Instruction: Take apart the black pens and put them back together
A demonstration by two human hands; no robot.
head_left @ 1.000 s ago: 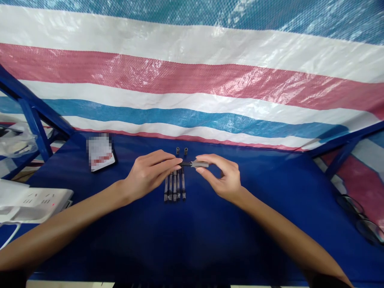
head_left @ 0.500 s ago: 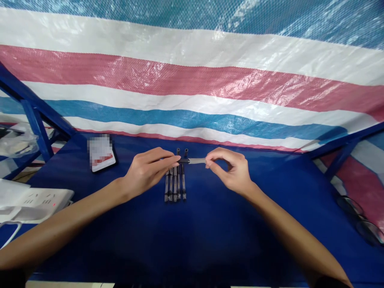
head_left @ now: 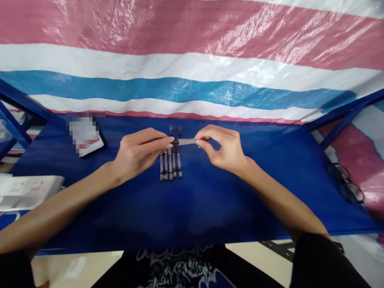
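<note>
My left hand [head_left: 138, 152] and my right hand [head_left: 223, 148] hold one grey pen [head_left: 185, 141] crosswise between them, over a blue table [head_left: 210, 200]. The left fingers pinch its dark left end; the right thumb and forefinger pinch its pale right end. Under the pen lies a row of several dark pens [head_left: 170, 164], side by side, pointing away from me. Two small dark caps [head_left: 175, 129] stand upright just behind the row.
A phone [head_left: 85, 134] lies at the back left of the table. A white power strip [head_left: 28, 190] sits at the left edge. Eyeglasses [head_left: 345, 182] rest at the right edge. A striped tarp [head_left: 192, 60] hangs behind. Blue frame bars run at both sides.
The right fingers have slid from the pen's middle out to its right end. The camera has tilted down, so my lap and the table's front edge now show.
</note>
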